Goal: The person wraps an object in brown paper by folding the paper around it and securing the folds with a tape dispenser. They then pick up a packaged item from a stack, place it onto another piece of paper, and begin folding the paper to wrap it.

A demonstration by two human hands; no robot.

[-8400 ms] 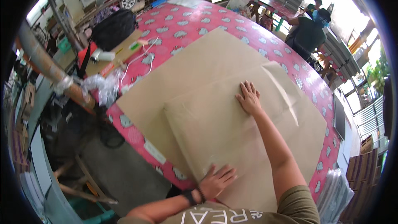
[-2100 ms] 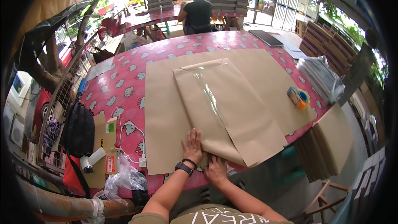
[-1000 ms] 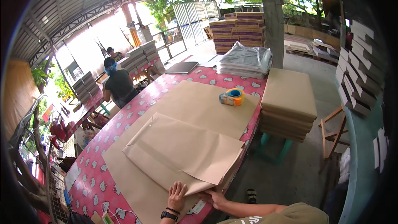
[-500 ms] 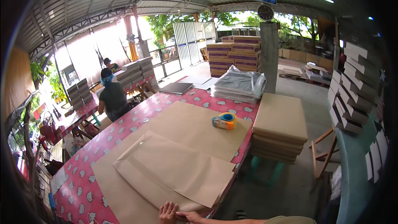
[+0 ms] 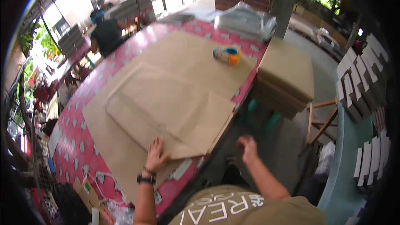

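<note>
The left hand (image 5: pixel 156 155) lay flat, fingers spread, on the near corner of the folded brown kraft-paper sheet (image 5: pixel 171 108), gripping nothing. That sheet rested on a larger brown paper sheet (image 5: pixel 187 56) spread over the pink patterned table (image 5: pixel 73 141), its right corner reaching the table's edge. The right hand (image 5: pixel 248 148) hung off the table over the dark gap beside that edge, loosely open and empty. An orange-and-teal tape roll (image 5: pixel 227 55) stood well apart near the far edge. A stack of flat brown cardboard sheets (image 5: pixel 285 75) stood just beside the table. A person in a dark shirt (image 5: pixel 106 35) sat at the far side.
</note>
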